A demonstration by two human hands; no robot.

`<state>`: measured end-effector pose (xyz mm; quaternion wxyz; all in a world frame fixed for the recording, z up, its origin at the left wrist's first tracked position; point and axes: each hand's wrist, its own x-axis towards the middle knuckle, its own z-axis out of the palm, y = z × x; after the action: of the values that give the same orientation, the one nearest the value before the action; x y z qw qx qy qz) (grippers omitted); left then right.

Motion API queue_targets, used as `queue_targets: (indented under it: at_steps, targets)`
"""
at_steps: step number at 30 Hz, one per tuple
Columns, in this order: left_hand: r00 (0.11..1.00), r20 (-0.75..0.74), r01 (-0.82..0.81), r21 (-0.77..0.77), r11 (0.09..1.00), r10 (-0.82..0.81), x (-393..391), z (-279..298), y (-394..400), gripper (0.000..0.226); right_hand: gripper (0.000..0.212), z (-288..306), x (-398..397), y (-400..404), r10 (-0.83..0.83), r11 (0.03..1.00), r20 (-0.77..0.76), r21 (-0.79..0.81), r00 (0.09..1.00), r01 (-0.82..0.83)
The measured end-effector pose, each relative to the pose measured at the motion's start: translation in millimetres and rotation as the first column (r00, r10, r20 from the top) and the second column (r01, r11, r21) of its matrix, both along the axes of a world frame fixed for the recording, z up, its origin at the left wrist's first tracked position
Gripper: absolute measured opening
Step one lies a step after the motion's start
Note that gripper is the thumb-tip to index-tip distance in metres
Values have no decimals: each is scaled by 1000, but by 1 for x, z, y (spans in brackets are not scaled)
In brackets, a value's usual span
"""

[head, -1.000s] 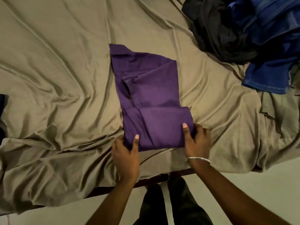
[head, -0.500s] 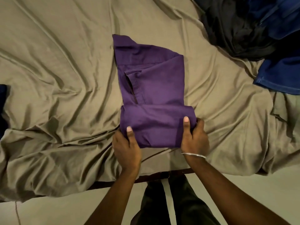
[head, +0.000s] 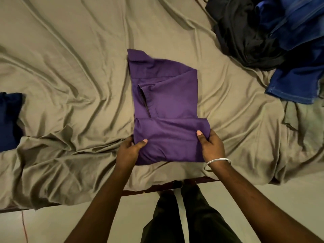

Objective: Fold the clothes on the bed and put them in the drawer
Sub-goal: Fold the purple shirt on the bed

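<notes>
A heap of dark clothes is lying at the far right corner of the bed: a black garment point(head: 245, 35) slumping in soft folds, and a blue garment point(head: 296, 50) with a stitched hem spilling beside and partly over it. At the left edge a navy piece point(head: 9, 120) is sitting on the sheet, partly cut off by the frame. Both lots are lying well apart from the work in the middle, and nothing is standing between the person and the cloth. The bed sheet point(head: 70, 76) is an olive-tan, smooth fabric, rumpling into long creases and draping over the near edge of the bed above the pale floor point(head: 263, 199).

The purple garment point(head: 164, 95) is lying in the middle of the bed near its front edge, matte and thin, already folded into a narrow oblong with its near end doubled over. The left hand point(head: 128, 151) is pinching that doubled end at its left corner, thumb on top, fingers tucked under. The right hand point(head: 212, 148) is gripping the right corner likewise, thumb pressing the top, with a thin metal bangle point(head: 217, 163) sitting at the wrist
</notes>
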<state>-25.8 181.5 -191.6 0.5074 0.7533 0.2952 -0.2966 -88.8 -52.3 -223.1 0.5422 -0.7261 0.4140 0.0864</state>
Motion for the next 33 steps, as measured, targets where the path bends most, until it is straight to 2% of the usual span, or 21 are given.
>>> queue_targets:
  at_steps: [2, 4, 6, 9, 12, 15, 17, 19, 20, 21, 22, 23, 24, 25, 26, 27, 29, 31, 33]
  targets:
    - [998, -48, -33, -26, 999, 32, -11, 15, 6, 48, 14, 11, -9, -5, -16, 997, -30, 74, 999, 18]
    - [993, -90, -87, -81, 993, 80, -25, 30, 12, 67, 25, 26, -20, -9, -90, 965, -102, 236, 991, 112]
    - [989, -116, -115, -183, 976, 95, -37, 41, 18, 76, 37, 43, -29, -13, -155, 880, -193, 420, 969, 224]
    - [975, -144, -203, -290, 935, 168, -30, 60, 16, 60, 41, 65, -26, -18, -208, 756, -254, 571, 945, 320]
    - [947, -156, -320, -343, 883, 282, 6, 66, 3, 22, 21, 75, -2, -19, -338, 592, -256, 690, 905, 417]
    - [852, -238, -523, -402, 752, 466, 61, 63, -16, 24, 16, 79, 38, -16, -492, 402, -320, 741, 810, 537]
    - [848, -222, -527, -446, 723, 481, 92, 57, -24, 30, 25, 69, 66, -16, -551, 353, -347, 727, 759, 589]
    - [891, -173, -452, -438, 777, 420, 116, 45, -30, 28, 32, 53, 93, -16, -533, 416, -330, 699, 779, 581]
    - [906, -149, -422, -410, 809, 397, 124, 40, -33, 23, 38, 48, 104, -16, -500, 494, -309, 665, 809, 560]
    - [932, -96, -361, -349, 865, 350, 132, 28, -35, 18, 49, 35, 115, -17, -439, 614, -284, 598, 853, 515]
    - [967, -1, -246, -234, 941, 253, 133, 19, -36, 14, 62, 27, 120, -18, -351, 779, -255, 455, 901, 432]
    - [989, 113, -93, -48, 995, 98, 132, 6, -38, 16, 70, 13, 125, -19, -257, 920, -224, 241, 940, 309]
    - [979, 185, 43, 201, 979, -81, 126, -6, -38, 28, 71, 5, 125, -17, -193, 980, -177, 2, 965, 197]
    - [951, 202, 127, 437, 891, -234, 115, -14, -39, 44, 69, 0, 121, -13, -141, 979, -136, -167, 981, 117]
    - [929, 211, 136, 569, 811, -304, 104, -21, -42, 54, 68, -6, 120, -5, -114, 967, -96, -241, 989, 88]
    - [919, 246, 105, 601, 792, -308, 94, -26, -46, 57, 67, -13, 117, 3, -102, 962, -63, -259, 993, 82]
    - [911, 331, 20, 563, 827, -247, 83, -35, -54, 46, 56, -26, 113, 19, -88, 936, 13, -342, 996, 87]
    - [907, 403, -116, 523, 844, -125, 82, -39, -59, 39, 41, -29, 109, 30, -78, 890, 163, -434, 984, 143]
    - [868, 496, -260, 473, 842, -11, 82, -35, -59, 38, 39, -26, 103, 38, -113, 896, 336, -373, 935, 242]
